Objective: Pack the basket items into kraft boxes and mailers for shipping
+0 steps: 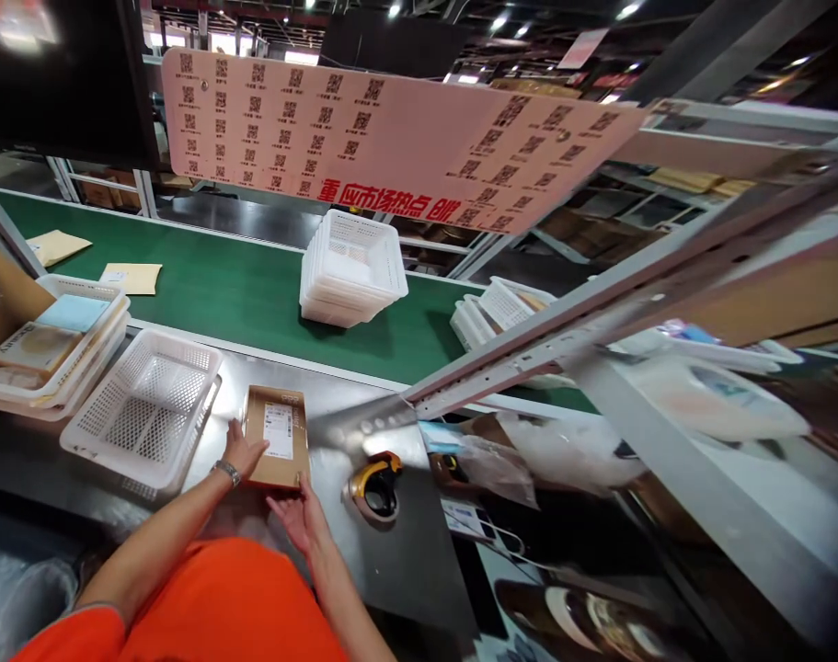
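A small brown cardboard box [278, 436] with a white label lies flat on the steel worktop [363, 542]. My left hand [242, 452] presses against its left side, fingers on the box. My right hand [300, 515] touches the box's near edge, palm up and fingers spread. A wristband sits on my left wrist. Just right of the box lies a yellow and black tape dispenser [377, 485].
An empty white mesh basket [146, 409] stands left of the box; a stacked tray [50, 354] with packets is further left. A green conveyor belt [239, 294] carries stacked white baskets [353, 268] and envelopes [131, 278]. A pink sign [391, 147] hangs overhead; metal frame and clutter fill the right.
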`<action>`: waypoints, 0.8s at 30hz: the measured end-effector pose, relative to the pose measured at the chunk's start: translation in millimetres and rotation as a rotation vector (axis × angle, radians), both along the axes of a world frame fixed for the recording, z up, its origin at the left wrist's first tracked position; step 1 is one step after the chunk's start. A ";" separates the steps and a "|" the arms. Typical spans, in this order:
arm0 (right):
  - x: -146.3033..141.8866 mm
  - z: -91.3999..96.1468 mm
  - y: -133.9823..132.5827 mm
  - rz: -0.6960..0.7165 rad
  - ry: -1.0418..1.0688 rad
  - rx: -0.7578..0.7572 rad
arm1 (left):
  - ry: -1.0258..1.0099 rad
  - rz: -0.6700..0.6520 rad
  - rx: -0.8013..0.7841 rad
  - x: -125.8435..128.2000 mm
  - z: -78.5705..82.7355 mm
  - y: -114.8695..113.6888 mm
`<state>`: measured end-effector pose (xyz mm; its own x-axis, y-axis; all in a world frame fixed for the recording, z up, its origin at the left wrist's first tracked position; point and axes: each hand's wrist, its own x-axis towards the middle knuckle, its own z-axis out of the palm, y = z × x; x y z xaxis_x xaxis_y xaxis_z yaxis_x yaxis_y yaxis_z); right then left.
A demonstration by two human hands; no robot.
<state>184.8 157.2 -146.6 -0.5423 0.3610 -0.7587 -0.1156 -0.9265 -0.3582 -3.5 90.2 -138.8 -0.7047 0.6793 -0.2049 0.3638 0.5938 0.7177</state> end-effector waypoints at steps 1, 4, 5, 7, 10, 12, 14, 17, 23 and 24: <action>-0.9 -0.7 0.8 -0.009 0.012 0.001 | 0.089 -0.031 -0.059 4.3 1.3 0.3; 0.2 -5.0 1.7 -0.001 0.059 0.026 | 0.335 -0.339 -0.125 24.9 4.3 -2.3; 0.9 -6.7 1.5 0.005 0.080 0.037 | 0.374 -0.472 -0.114 32.8 5.1 -2.9; 1.8 -9.1 0.9 0.001 0.108 0.056 | 0.393 -0.663 -0.096 45.5 7.5 -0.8; 1.8 -9.4 -1.3 -0.008 0.128 0.075 | 0.360 -0.765 -0.057 46.0 16.5 14.5; 1.6 -7.4 -3.1 0.019 0.121 0.081 | 0.330 -0.765 -0.036 31.6 26.7 32.6; 1.6 -4.7 -4.6 0.046 0.086 0.101 | 0.323 -0.714 -0.047 9.7 38.4 53.4; 2.0 -1.2 -5.5 0.042 0.047 0.120 | 0.325 -0.557 -0.115 -22.7 53.3 78.8; 2.5 3.0 -4.0 0.044 0.077 0.113 | 0.351 -0.541 -0.131 -19.4 57.7 74.0; 2.3 3.0 -3.6 0.045 0.091 0.120 | 0.357 -0.625 -0.120 -9.0 55.6 65.7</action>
